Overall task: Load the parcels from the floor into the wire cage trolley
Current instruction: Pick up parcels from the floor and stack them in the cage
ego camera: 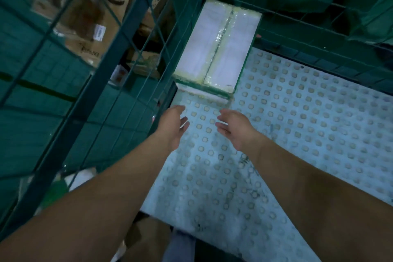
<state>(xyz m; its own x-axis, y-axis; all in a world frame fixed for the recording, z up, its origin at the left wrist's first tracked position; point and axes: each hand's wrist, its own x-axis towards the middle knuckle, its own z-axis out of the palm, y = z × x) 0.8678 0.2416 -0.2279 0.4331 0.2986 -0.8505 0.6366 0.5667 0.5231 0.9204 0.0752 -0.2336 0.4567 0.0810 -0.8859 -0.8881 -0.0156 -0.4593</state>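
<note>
Left hand (173, 126) and right hand (236, 127): fingers relaxed, holding nothing, above studded trolley floor (297, 134) near white parcel (219, 49)

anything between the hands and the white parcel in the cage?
Nothing visible. Left hand and right hand hover open over the bare studded cage floor, just short of the white parcel in the far left corner.
</note>
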